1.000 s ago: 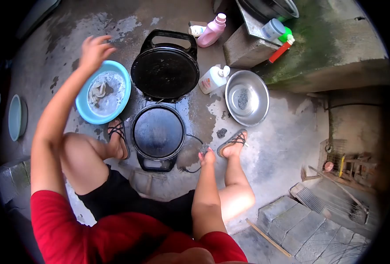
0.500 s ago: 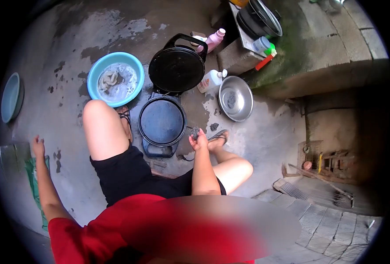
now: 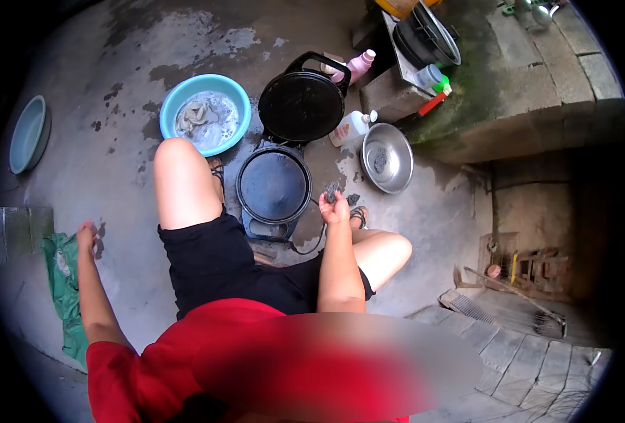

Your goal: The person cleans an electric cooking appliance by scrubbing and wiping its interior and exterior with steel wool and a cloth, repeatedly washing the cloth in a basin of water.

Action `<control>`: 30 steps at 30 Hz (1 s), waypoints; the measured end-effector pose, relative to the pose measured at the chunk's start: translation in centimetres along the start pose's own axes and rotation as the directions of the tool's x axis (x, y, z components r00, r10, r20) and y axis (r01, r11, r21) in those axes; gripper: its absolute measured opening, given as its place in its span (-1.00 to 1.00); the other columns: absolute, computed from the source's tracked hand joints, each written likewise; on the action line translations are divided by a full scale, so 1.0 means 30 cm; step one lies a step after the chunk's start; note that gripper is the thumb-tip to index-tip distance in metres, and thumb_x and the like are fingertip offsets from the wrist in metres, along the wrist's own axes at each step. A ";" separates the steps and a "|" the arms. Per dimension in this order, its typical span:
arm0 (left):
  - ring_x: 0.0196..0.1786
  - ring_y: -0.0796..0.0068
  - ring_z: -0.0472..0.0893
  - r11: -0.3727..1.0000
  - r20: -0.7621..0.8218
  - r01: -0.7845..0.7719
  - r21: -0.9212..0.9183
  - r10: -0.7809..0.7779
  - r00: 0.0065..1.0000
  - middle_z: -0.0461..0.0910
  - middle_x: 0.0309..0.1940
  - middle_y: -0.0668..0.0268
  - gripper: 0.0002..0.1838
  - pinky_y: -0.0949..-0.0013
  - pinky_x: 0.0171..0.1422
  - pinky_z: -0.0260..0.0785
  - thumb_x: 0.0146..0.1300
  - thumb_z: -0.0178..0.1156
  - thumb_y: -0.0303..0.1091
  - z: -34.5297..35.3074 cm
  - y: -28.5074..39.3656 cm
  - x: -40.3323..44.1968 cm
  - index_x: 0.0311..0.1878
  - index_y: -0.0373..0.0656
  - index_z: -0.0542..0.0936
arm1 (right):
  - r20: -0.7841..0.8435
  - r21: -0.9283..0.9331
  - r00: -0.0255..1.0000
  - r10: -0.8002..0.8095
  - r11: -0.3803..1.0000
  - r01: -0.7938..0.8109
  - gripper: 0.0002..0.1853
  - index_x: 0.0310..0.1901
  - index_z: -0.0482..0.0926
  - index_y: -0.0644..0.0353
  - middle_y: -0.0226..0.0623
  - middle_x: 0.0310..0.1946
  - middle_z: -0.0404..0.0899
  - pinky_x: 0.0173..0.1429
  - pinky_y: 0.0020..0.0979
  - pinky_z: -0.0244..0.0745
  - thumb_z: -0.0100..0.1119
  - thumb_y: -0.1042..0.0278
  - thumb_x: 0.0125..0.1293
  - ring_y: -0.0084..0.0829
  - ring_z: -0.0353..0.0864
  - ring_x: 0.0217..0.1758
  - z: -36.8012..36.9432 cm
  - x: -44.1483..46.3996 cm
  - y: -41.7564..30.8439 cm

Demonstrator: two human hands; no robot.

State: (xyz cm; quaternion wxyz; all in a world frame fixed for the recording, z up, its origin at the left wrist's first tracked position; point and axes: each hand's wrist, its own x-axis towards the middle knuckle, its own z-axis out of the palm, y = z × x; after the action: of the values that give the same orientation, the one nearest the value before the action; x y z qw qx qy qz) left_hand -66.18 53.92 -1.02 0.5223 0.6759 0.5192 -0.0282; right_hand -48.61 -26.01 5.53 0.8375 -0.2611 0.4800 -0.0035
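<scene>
My right hand point(image 3: 335, 209) is closed on a dark grey steel wool scrubber point(image 3: 332, 190), held to the right of an electric griddle's lower pan. This griddle point(image 3: 274, 185) lies opened out on the floor between my legs, its black lid point(image 3: 302, 107) tipped back beyond the pan. My left hand point(image 3: 87, 236) hangs far out to the left, fingers loosely bent and nothing visible in it. It is near a crumpled green sack point(image 3: 62, 282). Another dark scrubber clump point(image 3: 353, 200) lies on the floor by my right foot.
A blue basin point(image 3: 240, 134) with sudsy water and a cloth stands beyond my left knee. Right of the lid are a white pump bottle point(image 3: 349, 130), a steel bowl point(image 3: 401, 166) and a pink bottle point(image 3: 361, 65). Another basin point(image 3: 25, 137) leans far left. A cord runs beside the pan.
My right hand has shifted slightly up and right, away from the pan, still with the scrubber. My left hand has come slightly inward and lower. The whole view has shifted a little.
</scene>
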 end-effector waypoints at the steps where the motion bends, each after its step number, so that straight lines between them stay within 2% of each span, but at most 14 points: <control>1: -0.27 0.64 0.51 1.000 0.014 -0.020 -0.013 0.020 1.000 0.55 -0.22 0.48 -0.67 0.52 -0.35 0.28 0.30 0.11 -0.06 0.000 0.029 0.004 0.06 0.06 0.51 | 0.036 0.005 0.999 0.016 1.000 -0.016 -0.86 -0.08 0.41 0.13 -0.25 -0.21 0.51 -0.12 -0.26 0.58 -0.04 0.31 0.41 -0.28 0.51 -0.23 0.010 -0.001 -0.004; 3: -0.09 0.59 0.52 0.997 0.043 -0.059 -0.041 0.061 0.997 0.55 -0.05 0.46 -0.61 0.47 -0.18 0.32 0.30 0.12 -0.03 0.008 0.092 0.015 0.13 0.04 0.49 | 0.109 0.012 0.993 0.045 0.999 -0.046 -0.85 -0.02 0.40 0.01 -0.29 -0.21 0.51 -0.19 -0.27 0.59 -0.04 0.36 0.41 -0.29 0.52 -0.25 0.037 -0.008 -0.018; 6: 0.07 0.51 0.50 0.991 0.098 -0.117 -0.069 0.124 0.987 0.49 0.11 0.40 -0.53 0.43 -0.04 0.32 0.30 0.13 -0.01 0.046 0.198 0.036 0.21 0.03 0.45 | 0.155 -0.004 0.988 -0.021 1.000 0.022 -0.84 -0.06 0.41 0.05 -0.29 -0.18 0.51 -0.08 -0.23 0.56 0.01 0.45 0.35 -0.30 0.51 -0.18 0.087 -0.051 -0.033; 9: 0.10 0.51 0.49 0.966 0.096 -0.230 -0.119 0.242 0.966 0.52 0.05 0.40 -0.55 0.42 0.06 0.29 0.31 0.14 -0.08 0.104 0.364 -0.011 0.21 -0.02 0.46 | 0.182 0.014 0.982 -0.060 0.998 0.058 -0.77 -0.07 0.40 0.08 -0.27 -0.14 0.50 0.04 -0.14 0.50 0.01 0.57 0.26 -0.25 0.49 -0.09 0.113 -0.059 -0.070; 13: 0.16 0.51 0.47 0.892 0.100 -0.413 -0.182 0.434 0.895 0.50 0.11 0.38 -0.52 0.38 0.16 0.29 0.30 0.15 -0.07 0.171 0.659 -0.154 0.24 -0.02 0.46 | 0.202 -0.019 0.975 -0.091 0.995 0.096 -0.81 -0.15 0.41 0.15 -0.23 -0.15 0.50 0.08 -0.09 0.51 -0.03 0.59 0.19 -0.22 0.48 -0.09 0.186 -0.082 -0.108; 15: 0.17 0.51 0.46 0.832 0.102 -0.514 -0.207 0.541 0.835 0.49 0.14 0.38 -0.52 0.37 0.20 0.28 0.29 0.16 -0.07 0.212 0.838 -0.311 0.22 -0.03 0.48 | 0.223 0.022 0.972 -0.073 0.997 0.070 -0.79 -0.11 0.40 0.32 -0.09 -0.10 0.49 0.12 -0.07 0.54 0.00 0.58 0.20 -0.15 0.49 -0.04 0.229 -0.076 -0.104; 16: 0.18 0.50 0.46 0.796 0.109 -0.569 -0.206 0.597 0.795 0.49 0.15 0.38 -0.53 0.38 0.20 0.28 0.29 0.16 -0.07 0.240 0.912 -0.384 0.22 -0.04 0.48 | 0.207 0.005 0.973 -0.101 0.995 0.103 -0.80 -0.12 0.40 0.31 -0.11 -0.11 0.50 0.12 -0.06 0.54 -0.02 0.58 0.20 -0.16 0.50 -0.04 0.267 -0.095 -0.086; 19: 0.16 0.49 0.46 0.674 0.135 -0.710 -0.203 0.737 0.662 0.51 0.13 0.36 -0.55 0.40 0.19 0.29 0.29 0.17 -0.10 0.345 1.071 -0.576 0.20 -0.06 0.50 | 0.190 -0.037 0.981 -0.024 0.999 0.032 -0.81 -0.14 0.41 0.30 -0.14 -0.15 0.51 0.11 -0.07 0.55 -0.02 0.58 0.19 -0.18 0.51 -0.08 0.376 -0.124 -0.021; 20: 0.17 0.49 0.45 0.653 0.175 -0.730 -0.201 0.758 0.629 0.49 0.14 0.37 -0.55 0.39 0.21 0.28 0.28 0.18 -0.12 0.389 1.114 -0.622 0.20 -0.06 0.50 | 0.216 -0.077 0.976 -0.025 0.996 0.043 -0.91 -0.25 0.41 0.29 -0.16 -0.22 0.50 0.10 -0.04 0.52 -0.02 0.56 0.19 -0.20 0.49 -0.14 0.401 -0.133 0.007; 21: 0.17 0.50 0.45 0.627 0.217 -0.752 -0.201 0.778 0.590 0.48 0.16 0.38 -0.56 0.37 0.23 0.27 0.28 0.18 -0.14 0.442 1.155 -0.660 0.19 -0.05 0.50 | 0.241 -0.113 0.971 0.010 0.993 0.018 -0.91 -0.26 0.40 0.30 -0.17 -0.24 0.50 0.06 -0.04 0.55 -0.04 0.56 0.20 -0.21 0.49 -0.15 0.414 -0.131 0.023; 23: 0.13 0.51 0.46 0.612 0.310 -0.750 -0.252 0.785 0.537 0.48 0.14 0.34 -0.59 0.36 0.22 0.28 0.26 0.21 -0.21 0.574 1.218 -0.708 0.16 -0.07 0.51 | 0.276 -0.155 0.956 0.100 0.986 -0.058 -0.87 -0.20 0.41 0.25 -0.19 -0.24 0.48 0.01 -0.06 0.59 -0.04 0.56 0.20 -0.23 0.48 -0.14 0.402 -0.057 0.030; 25: -0.01 0.48 0.54 0.526 0.323 -0.823 -0.213 0.833 0.449 0.56 0.03 0.26 -0.60 0.39 0.10 0.37 0.21 0.27 -0.24 0.743 1.251 -0.687 0.11 -0.09 0.55 | 0.274 -0.252 0.955 0.117 0.967 -0.046 -0.82 -0.16 0.41 0.16 -0.22 -0.25 0.47 -0.01 -0.07 0.60 -0.04 0.56 0.19 -0.25 0.48 -0.15 0.371 -0.008 0.015; 27: 0.05 0.41 0.54 0.603 0.427 -0.797 -0.030 0.729 0.535 0.55 0.05 0.18 -0.57 0.36 0.12 0.38 0.17 0.30 -0.23 0.914 1.253 -0.580 0.10 -0.13 0.54 | 0.221 -0.378 0.974 0.054 0.925 0.034 -0.82 -0.18 0.43 0.08 -0.25 -0.26 0.46 -0.06 -0.05 0.60 -0.03 0.53 0.17 -0.28 0.48 -0.18 0.356 0.004 0.006; 30: 0.17 0.25 0.49 0.753 0.475 -0.642 0.147 0.515 0.713 0.51 0.12 0.05 -0.42 0.30 0.22 0.34 0.11 0.35 -0.14 1.115 1.190 -0.410 0.16 -0.20 0.48 | 0.167 -0.414 0.977 0.136 0.909 -0.055 -0.84 -0.23 0.45 0.13 -0.26 -0.30 0.50 -0.14 -0.08 0.58 -0.04 0.47 0.14 -0.29 0.51 -0.25 0.309 0.117 0.031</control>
State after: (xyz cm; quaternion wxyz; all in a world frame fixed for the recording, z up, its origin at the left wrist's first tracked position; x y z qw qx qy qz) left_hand -28.86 24.07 15.12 0.4905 0.8552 0.1473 -0.0795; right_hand -39.46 -22.09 6.04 0.8063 -0.4049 0.3993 0.1628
